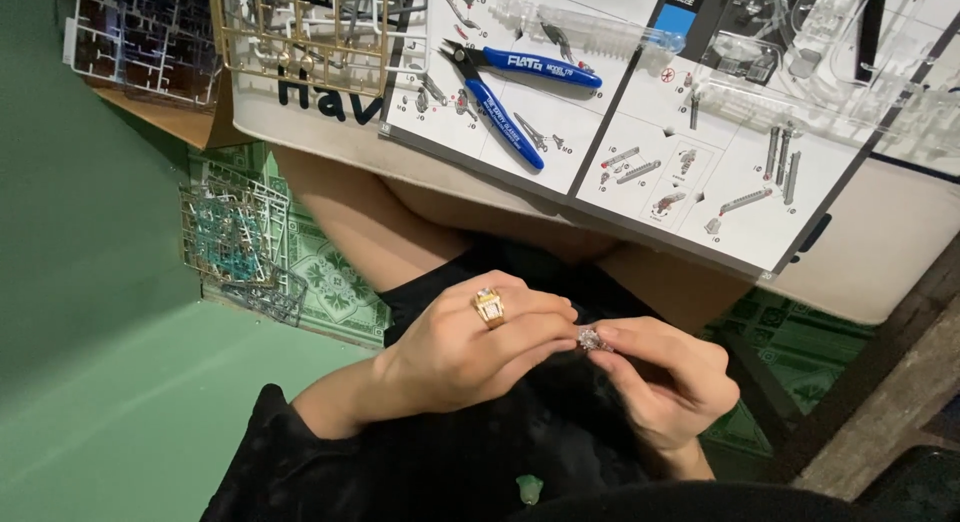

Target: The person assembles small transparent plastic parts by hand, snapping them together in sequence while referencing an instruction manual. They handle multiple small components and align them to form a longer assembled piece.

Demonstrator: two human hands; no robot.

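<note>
Items were counted as follows. Two bare hands were in view, the left hand point(455, 352) and the right hand point(665, 377). One gold ring with a pale square stone point(489, 307) was on the left hand. One small silvery plastic model part point(589, 339) was pinched between the fingertips. One pair of blue-handled side cutters point(510, 92) lay on one printed assembly instruction sheet point(640, 122). At least three plastic parts frames were seen: one gold point(310, 37), one clear bluish point(140, 37), one grey-and-teal stack point(240, 247).
</note>
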